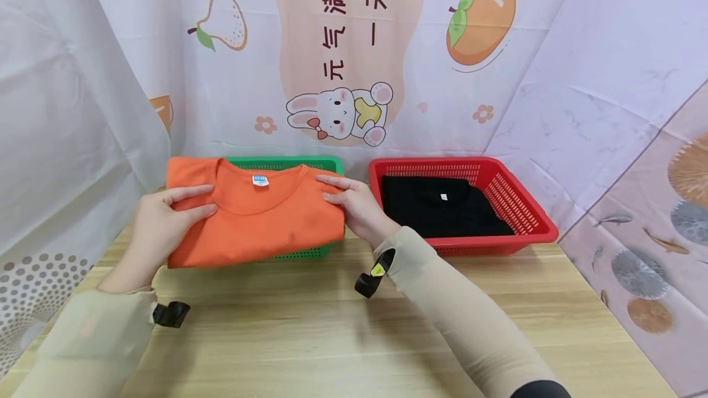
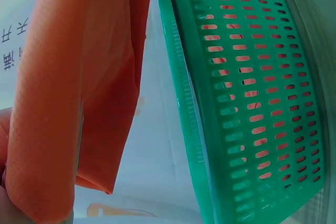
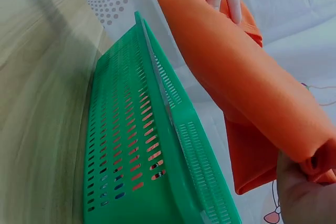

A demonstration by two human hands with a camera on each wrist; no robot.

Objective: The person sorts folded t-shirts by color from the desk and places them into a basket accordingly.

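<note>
A folded orange T-shirt point(image 1: 260, 223), its round neckline and small white-and-blue label facing up, is held out in front of both hands. My left hand point(image 1: 159, 226) grips its left side, with the fingers on top of the cloth. On the opposite side, my right hand point(image 1: 358, 206) pinches the shirt's edge, the thumb hidden beneath in the head view. Under the shirt stands a green plastic basket point(image 1: 330, 166), mostly covered from above. Both wrist views show the shirt point(image 3: 247, 72) raised over the rim of the basket point(image 2: 184, 98), with more orange showing through its slots.
To the right, a red plastic basket point(image 1: 544, 229) contains folded black clothing point(image 1: 442, 217) with a small white label. Both baskets stand at the back of a wooden table point(image 1: 310, 336), against a printed curtain point(image 1: 232, 103). Curtains also hang along both sides.
</note>
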